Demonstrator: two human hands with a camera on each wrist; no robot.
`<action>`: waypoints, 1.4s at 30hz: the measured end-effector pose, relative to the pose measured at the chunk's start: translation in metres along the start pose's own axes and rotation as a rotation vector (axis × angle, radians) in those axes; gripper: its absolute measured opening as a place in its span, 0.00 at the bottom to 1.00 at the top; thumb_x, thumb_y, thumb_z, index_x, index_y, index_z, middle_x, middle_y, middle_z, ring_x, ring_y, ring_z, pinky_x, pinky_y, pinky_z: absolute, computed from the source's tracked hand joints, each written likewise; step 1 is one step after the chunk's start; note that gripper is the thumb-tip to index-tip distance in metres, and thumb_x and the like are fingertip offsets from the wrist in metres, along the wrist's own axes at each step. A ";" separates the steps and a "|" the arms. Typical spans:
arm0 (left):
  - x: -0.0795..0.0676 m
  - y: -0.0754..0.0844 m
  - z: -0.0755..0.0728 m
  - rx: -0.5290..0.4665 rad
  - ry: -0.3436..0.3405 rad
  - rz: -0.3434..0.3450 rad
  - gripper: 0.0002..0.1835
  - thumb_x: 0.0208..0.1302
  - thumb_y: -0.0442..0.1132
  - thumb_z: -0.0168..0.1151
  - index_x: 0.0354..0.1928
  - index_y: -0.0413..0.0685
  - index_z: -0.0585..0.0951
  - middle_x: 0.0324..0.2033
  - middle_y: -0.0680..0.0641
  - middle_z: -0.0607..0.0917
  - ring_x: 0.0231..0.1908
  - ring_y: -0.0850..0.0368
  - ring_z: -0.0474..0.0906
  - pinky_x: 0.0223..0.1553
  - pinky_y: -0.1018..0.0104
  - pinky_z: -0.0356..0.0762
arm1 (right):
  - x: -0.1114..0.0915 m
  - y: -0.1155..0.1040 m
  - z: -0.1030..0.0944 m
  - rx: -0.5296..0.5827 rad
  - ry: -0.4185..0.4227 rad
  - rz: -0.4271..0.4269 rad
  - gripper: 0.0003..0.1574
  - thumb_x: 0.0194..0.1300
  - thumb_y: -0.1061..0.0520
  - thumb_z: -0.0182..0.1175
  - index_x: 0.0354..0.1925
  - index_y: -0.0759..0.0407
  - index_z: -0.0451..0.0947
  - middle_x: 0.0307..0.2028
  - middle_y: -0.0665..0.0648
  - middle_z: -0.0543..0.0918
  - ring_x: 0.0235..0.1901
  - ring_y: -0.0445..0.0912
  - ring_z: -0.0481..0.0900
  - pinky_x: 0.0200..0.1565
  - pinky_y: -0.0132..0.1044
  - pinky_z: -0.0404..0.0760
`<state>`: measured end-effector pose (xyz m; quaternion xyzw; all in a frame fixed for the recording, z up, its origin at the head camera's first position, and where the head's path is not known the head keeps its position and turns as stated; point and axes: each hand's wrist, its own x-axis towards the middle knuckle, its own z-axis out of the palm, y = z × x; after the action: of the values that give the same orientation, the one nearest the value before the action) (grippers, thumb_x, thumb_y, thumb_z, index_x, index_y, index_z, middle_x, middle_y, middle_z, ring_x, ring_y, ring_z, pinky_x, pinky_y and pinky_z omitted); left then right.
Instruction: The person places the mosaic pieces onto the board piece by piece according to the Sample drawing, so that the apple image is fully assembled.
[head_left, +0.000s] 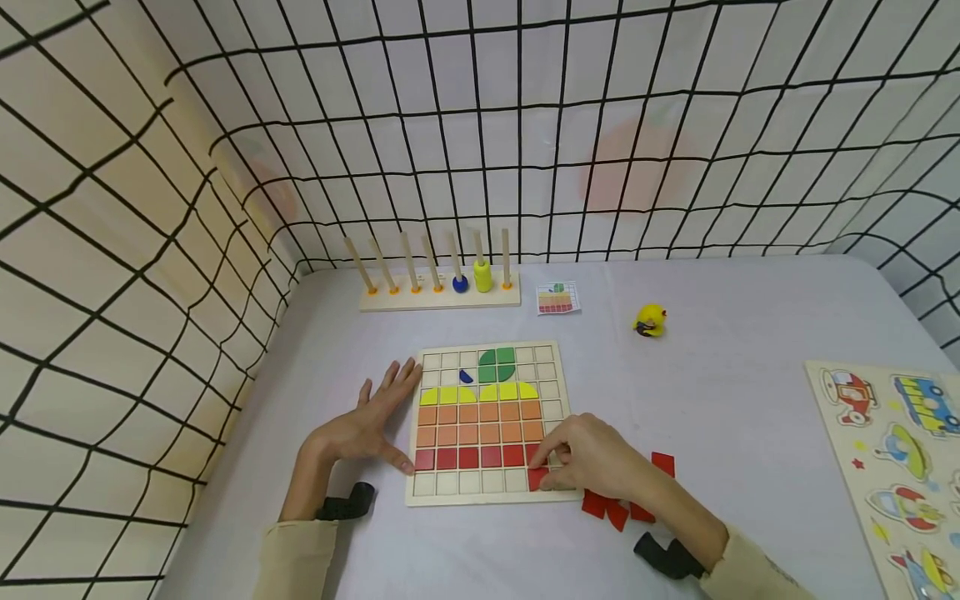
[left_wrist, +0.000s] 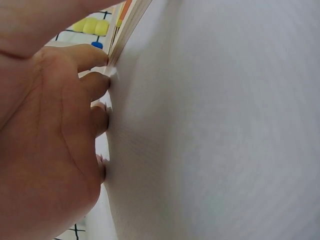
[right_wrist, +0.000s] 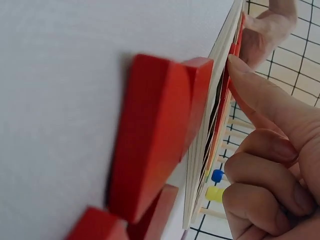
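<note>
A wooden grid board [head_left: 457,483] lies flat before me, filled with rows of red, orange and yellow tiles, green pieces [head_left: 497,365] and a small dark blue piece [head_left: 466,377]. My left hand [head_left: 363,429] rests with spread fingers along its left edge, thumb near the lower corner. My right hand [head_left: 600,458] holds a red square tile [head_left: 537,478] between thumb and index finger at the bottom row, below the red row's right end. The other right fingers curl into the palm. Several loose red tiles [right_wrist: 150,135] lie beside the board, partly under my right forearm.
A peg stand [head_left: 442,302] with blue and yellow beads stands behind the board. Right of it lie a small printed picture card [head_left: 557,297] and a yellow toy duck [head_left: 649,320]. A picture puzzle board [head_left: 847,450] lies far right. Black netting [head_left: 519,108] encloses the table's back and sides.
</note>
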<state>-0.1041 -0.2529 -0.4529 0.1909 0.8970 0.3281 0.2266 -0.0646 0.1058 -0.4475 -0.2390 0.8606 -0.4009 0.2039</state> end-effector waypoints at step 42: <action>-0.004 0.000 -0.001 -0.002 0.000 0.009 0.80 0.36 0.48 0.89 0.84 0.47 0.41 0.84 0.40 0.34 0.82 0.38 0.21 0.76 0.29 0.17 | -0.040 0.045 -0.054 -0.090 0.083 0.259 0.16 0.54 0.58 0.78 0.39 0.56 0.83 0.14 0.46 0.63 0.16 0.40 0.60 0.22 0.29 0.59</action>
<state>-0.1013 -0.2552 -0.4513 0.1944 0.8959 0.3300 0.2251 -0.0734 0.1867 -0.4446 -0.1179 0.9091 -0.3417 0.2072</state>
